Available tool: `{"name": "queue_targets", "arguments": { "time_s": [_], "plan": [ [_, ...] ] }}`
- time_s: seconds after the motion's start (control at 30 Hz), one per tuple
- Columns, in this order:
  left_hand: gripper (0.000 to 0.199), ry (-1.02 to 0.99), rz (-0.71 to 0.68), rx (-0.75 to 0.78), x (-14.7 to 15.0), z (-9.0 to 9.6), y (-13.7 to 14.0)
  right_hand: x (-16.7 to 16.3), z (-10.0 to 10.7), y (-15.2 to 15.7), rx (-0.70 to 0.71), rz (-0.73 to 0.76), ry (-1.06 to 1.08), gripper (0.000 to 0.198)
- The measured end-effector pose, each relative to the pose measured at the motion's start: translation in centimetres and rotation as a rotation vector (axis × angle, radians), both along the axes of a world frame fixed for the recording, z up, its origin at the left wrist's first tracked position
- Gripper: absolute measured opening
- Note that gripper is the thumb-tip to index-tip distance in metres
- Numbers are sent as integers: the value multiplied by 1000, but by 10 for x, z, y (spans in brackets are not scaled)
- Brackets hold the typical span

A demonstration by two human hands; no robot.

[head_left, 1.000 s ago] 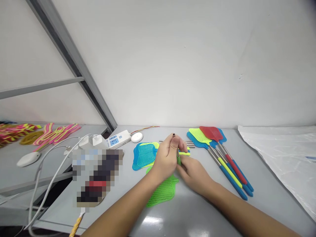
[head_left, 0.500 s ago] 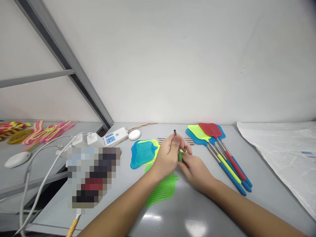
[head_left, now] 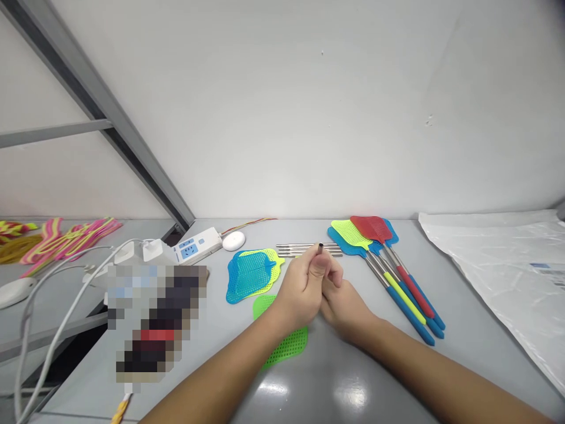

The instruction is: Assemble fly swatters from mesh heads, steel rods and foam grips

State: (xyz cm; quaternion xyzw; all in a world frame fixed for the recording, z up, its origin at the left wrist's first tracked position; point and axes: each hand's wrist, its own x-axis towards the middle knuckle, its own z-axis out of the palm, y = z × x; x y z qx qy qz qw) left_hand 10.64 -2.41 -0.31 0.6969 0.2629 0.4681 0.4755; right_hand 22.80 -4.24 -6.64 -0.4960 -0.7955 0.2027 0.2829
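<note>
My left hand is closed round a thin metal tube, whose open upper end sticks out above the thumb. Just below and to the right, my right hand is closed against it; the green handle grip at the tube's lower part is now hidden by the fingers. Under my left forearm lies a green perforated fly swatter head, partly covered. A blue swatter head rests over a yellow one to the left. Several loose metal tubes lie behind my hands.
Several assembled fly swatters in blue, yellow and red lie at the right. Beyond them is a clear plastic bag. A power strip, a white round device and cables stand at the left, near a pixelated object.
My hands have come closer together, and the green grip that showed between them is now covered. The tube end sits slightly lower. The whole view has shifted a little.
</note>
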Motion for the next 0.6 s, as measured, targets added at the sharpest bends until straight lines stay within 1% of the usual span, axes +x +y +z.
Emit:
{"name": "queue_targets", "arguments": {
  "time_s": [0.17,0.3,0.47,0.6],
  "plan": [
    [45,-9,20,-33,-4,-2,1,-2,5,1,-40,1,-6,23],
    [44,-16,3,-40,-5,-6,0,-4,5,0,-84,-30,9,20],
    [43,-5,4,-49,-4,-10,-1,-5,1,-1,-107,-75,76,15],
    [43,82,-27,-25,-5,-13,-1,-3,-6,-3,-93,-88,85,13]
  ]
}}
